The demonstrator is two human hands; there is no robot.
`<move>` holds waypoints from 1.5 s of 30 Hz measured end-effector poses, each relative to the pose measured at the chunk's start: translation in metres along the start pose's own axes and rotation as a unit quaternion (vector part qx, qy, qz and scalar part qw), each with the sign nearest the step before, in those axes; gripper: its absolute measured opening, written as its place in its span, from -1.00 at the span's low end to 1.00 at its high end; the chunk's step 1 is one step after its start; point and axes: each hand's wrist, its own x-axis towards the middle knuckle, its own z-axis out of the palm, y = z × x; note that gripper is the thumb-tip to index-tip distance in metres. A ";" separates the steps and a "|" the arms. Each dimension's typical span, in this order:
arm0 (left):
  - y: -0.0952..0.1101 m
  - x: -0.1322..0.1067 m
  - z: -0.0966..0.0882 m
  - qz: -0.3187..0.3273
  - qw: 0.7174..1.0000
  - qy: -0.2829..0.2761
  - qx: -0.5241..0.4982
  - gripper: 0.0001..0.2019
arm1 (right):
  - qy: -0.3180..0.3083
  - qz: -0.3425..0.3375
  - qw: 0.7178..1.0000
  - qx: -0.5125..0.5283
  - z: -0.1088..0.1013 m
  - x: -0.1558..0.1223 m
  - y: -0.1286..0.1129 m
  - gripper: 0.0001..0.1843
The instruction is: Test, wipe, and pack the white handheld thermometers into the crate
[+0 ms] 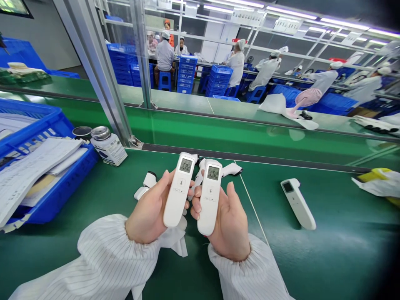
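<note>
Thermometers point(178, 193) of smooth white plastic, long with rounded ends, rest in the left hand point(147, 210) and right hand point(230, 221), one each, fingers point(196, 203) curled around them, a workroom point(215, 36) far beyond the fingers, a glossy green table point(287, 266) below, a slatted blue basket point(59, 196) leftward and a boxy bottle point(109, 148) ahead-left.
</note>
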 end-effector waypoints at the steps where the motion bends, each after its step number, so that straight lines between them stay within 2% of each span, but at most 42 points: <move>1: 0.000 0.000 -0.001 -0.005 1.000 0.023 0.006 -0.54 | 0.006 0.000 1.000 0.005 0.000 0.000 0.000 -0.44; 3: -0.001 0.001 -0.002 -0.008 0.998 0.063 0.016 -0.59 | 0.017 0.003 1.000 0.012 0.000 0.001 0.000 -0.46; 5: -0.001 0.002 -0.003 -0.010 0.997 0.078 0.020 -0.62 | 0.023 0.011 0.999 0.023 0.000 0.002 0.000 -0.46; 8: 0.000 0.003 -0.003 -0.013 0.997 0.074 0.012 -0.64 | 0.024 0.023 0.999 0.035 -0.001 0.004 0.000 -0.45; 13: 0.001 0.004 -0.001 -0.011 0.999 0.030 -0.032 -0.64 | 0.029 0.044 0.997 0.052 -0.005 0.005 0.002 -0.45; 20: 0.002 0.004 -0.001 -0.017 0.996 0.086 -0.023 -0.68 | 0.038 0.053 0.998 0.016 -0.004 0.004 0.002 -0.53; 25: -0.001 0.004 0.000 0.000 0.999 0.016 -0.039 -0.69 | 0.020 -0.002 0.998 -0.064 0.002 -0.004 0.004 -0.69; 32: 0.000 0.002 0.005 -0.006 0.997 0.047 -0.056 -0.69 | -0.014 -0.023 0.998 -0.062 0.000 -0.008 0.007 -0.72; 37: -0.001 0.003 0.001 -0.012 0.995 0.068 -0.075 -0.71 | -0.023 -0.021 0.998 -0.058 0.001 -0.005 0.005 -0.79; 45: -0.002 0.004 0.000 -0.013 0.994 0.044 -0.104 -0.61 | -0.027 0.005 0.998 -0.065 0.001 -0.004 0.005 -0.75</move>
